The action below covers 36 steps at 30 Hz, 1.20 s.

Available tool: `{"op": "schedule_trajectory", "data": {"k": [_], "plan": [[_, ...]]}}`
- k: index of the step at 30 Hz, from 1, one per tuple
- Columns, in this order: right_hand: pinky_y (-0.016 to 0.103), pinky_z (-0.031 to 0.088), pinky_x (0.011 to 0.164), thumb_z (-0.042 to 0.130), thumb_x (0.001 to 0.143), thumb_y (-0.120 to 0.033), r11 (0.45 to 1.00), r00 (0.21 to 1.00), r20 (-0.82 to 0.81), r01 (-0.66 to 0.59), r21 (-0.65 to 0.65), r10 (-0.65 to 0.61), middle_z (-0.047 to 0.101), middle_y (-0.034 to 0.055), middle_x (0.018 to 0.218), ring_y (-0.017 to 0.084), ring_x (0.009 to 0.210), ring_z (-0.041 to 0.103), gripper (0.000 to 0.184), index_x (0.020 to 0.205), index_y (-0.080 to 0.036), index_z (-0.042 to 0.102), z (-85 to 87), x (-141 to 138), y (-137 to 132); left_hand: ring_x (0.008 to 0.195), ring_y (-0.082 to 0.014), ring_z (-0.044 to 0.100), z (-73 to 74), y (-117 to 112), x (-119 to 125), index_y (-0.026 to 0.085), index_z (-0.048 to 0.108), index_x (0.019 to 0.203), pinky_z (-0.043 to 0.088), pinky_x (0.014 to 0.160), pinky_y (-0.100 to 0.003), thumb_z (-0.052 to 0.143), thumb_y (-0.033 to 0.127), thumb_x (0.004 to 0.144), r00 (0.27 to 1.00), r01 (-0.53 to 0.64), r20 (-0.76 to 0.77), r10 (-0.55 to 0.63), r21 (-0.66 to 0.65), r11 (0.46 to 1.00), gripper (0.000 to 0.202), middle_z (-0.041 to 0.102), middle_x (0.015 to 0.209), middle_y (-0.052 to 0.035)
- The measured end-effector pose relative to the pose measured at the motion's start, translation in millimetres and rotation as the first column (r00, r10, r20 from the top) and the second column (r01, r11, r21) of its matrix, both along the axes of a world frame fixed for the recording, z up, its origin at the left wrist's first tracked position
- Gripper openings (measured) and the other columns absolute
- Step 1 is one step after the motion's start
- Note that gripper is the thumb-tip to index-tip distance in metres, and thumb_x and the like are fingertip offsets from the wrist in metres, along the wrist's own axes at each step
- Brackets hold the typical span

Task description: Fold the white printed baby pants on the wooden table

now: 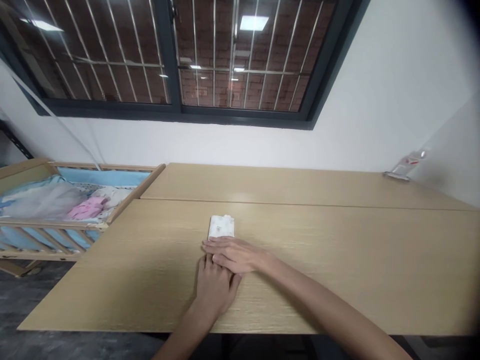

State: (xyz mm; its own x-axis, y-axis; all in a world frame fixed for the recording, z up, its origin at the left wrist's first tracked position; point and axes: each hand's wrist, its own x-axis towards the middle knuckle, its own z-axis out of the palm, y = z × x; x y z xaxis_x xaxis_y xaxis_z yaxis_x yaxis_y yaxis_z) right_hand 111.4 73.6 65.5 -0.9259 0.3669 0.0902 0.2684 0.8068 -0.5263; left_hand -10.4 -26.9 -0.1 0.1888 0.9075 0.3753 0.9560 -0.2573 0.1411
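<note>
A small white folded item with a faint print (221, 226) lies flat on the wooden table; whether it is a cloth or a diaper I cannot tell. My right hand (234, 254) stretches flat across its near edge, fingers pointing left and covering that part. Just below, my left hand (215, 282) rests palm down with its fingers extended forward. Its fingertips are tucked under my right hand, so they are hidden. Neither hand is wrapped around anything.
The light wooden table (337, 260) has a seam across its far part. A wooden crib (135, 192) with blue lining, a pink cloth (88, 207) and white bedding adjoins it on the left. A clear plastic packet (407, 165) stands at the far right, by the wall below a barred window (243, 117).
</note>
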Motion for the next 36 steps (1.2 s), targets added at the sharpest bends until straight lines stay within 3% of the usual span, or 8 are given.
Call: {"op": "schedule_trajectory", "data": {"k": [4, 11, 19, 21, 24, 28, 31, 36], "plan": [[0.041, 0.013, 0.128, 0.033, 0.108, -0.048, 0.996, 0.996, 0.041, 0.082, -0.017, -0.081, 0.032, 0.0004, 0.164, 0.020, 0.154, 0.024, 0.053, 0.157, -0.028, 0.036, -14.3, 17, 30, 0.139, -0.0429, 0.041, 3.8, -1, 2, 0.007, 0.058, 0.139, 0.042, 0.105, -0.054, 0.048, 0.053, 0.097, 0.999, -0.042, -0.006, 0.042, 0.034, 0.999, 0.063, 0.053, 0.144, -0.0256], [0.041, 0.004, 0.129, 0.028, 0.105, -0.060, 0.973, 0.974, 0.034, 0.224, 0.057, -0.226, 0.021, -0.0007, 0.168, 0.021, 0.157, 0.015, 0.064, 0.160, -0.029, 0.027, -27.9, 27, 90, 0.142, -0.0437, 0.038, -0.5, 2, 1, 0.010, 0.044, 0.151, 0.041, 0.106, -0.055, 0.047, 0.052, 0.097, 0.998, -0.054, -0.009, 0.054, 0.036, 0.998, 0.069, 0.043, 0.155, -0.0254], [0.041, 0.003, 0.129, 0.027, 0.102, -0.067, 0.956, 0.956, -0.005, 0.293, -0.002, -0.293, 0.021, -0.0017, 0.168, 0.022, 0.157, 0.013, 0.069, 0.159, -0.030, 0.032, -35.8, 26, 98, 0.139, -0.0420, 0.042, 7.2, 3, -3, 0.011, 0.047, 0.149, 0.040, 0.105, -0.055, 0.046, 0.051, 0.098, 0.999, -0.050, 0.001, 0.050, -0.036, 0.998, 0.064, 0.045, 0.154, -0.0237], [0.044, 0.006, 0.128, 0.027, 0.102, -0.067, 0.924, 0.921, -0.079, 0.378, -0.061, -0.382, 0.022, 0.0006, 0.168, 0.024, 0.157, 0.014, 0.068, 0.158, -0.029, 0.034, -34.9, 29, 96, 0.133, -0.0368, 0.049, 16.6, 10, -13, 0.018, 0.054, 0.143, 0.039, 0.105, -0.053, 0.044, 0.049, 0.099, 0.997, -0.038, 0.070, 0.045, -0.092, 0.995, 0.054, 0.053, 0.148, -0.0184], [0.048, 0.013, 0.127, 0.025, 0.104, -0.063, 0.821, 0.784, -0.242, 0.548, -0.161, -0.571, 0.034, 0.0079, 0.164, 0.025, 0.154, 0.024, 0.066, 0.155, -0.025, 0.042, -35.9, 37, 96, 0.121, -0.0290, 0.057, 33.9, 27, -40, 0.023, 0.062, 0.129, 0.039, 0.104, -0.047, 0.040, 0.048, 0.101, 0.979, -0.079, 0.173, 0.111, -0.180, 0.980, 0.043, 0.064, 0.133, -0.0121], [0.046, 0.036, 0.116, 0.040, 0.102, -0.054, 0.736, 0.637, -0.381, 0.637, -0.230, -0.670, 0.055, 0.0157, 0.142, 0.026, 0.133, 0.050, 0.056, 0.143, -0.019, 0.056, -41.1, 37, 94, 0.119, -0.0329, 0.059, 50.3, 57, -69, 0.017, 0.063, 0.114, 0.038, 0.102, -0.050, 0.037, 0.052, 0.100, 0.962, -0.195, 0.126, 0.243, -0.311, 0.930, 0.046, 0.067, 0.122, -0.0168], [0.039, 0.049, 0.098, 0.054, 0.097, -0.044, 0.769, 0.675, -0.374, 0.594, -0.235, -0.636, 0.062, 0.0150, 0.122, 0.022, 0.108, 0.062, 0.044, 0.128, -0.015, 0.066, -43.9, 29, 86, 0.119, -0.0381, 0.059, 51.9, 75, -70, 0.013, 0.064, 0.106, 0.037, 0.101, -0.054, 0.037, 0.054, 0.099, 0.967, -0.191, 0.082, 0.243, -0.400, 0.896, 0.050, 0.068, 0.120, -0.0217], [0.036, 0.050, 0.088, 0.071, 0.084, -0.027, 0.791, 0.725, -0.324, 0.589, -0.169, -0.608, 0.062, 0.0115, 0.109, 0.019, 0.090, 0.060, 0.031, 0.112, -0.013, 0.070, -43.9, 14, 70, 0.114, -0.0353, 0.063, 46.4, 86, -54, 0.014, 0.064, 0.106, 0.041, 0.096, -0.046, 0.045, 0.051, 0.096, 0.971, -0.132, 0.129, 0.201, -0.411, 0.902, 0.043, 0.070, 0.118, -0.0200]]}}
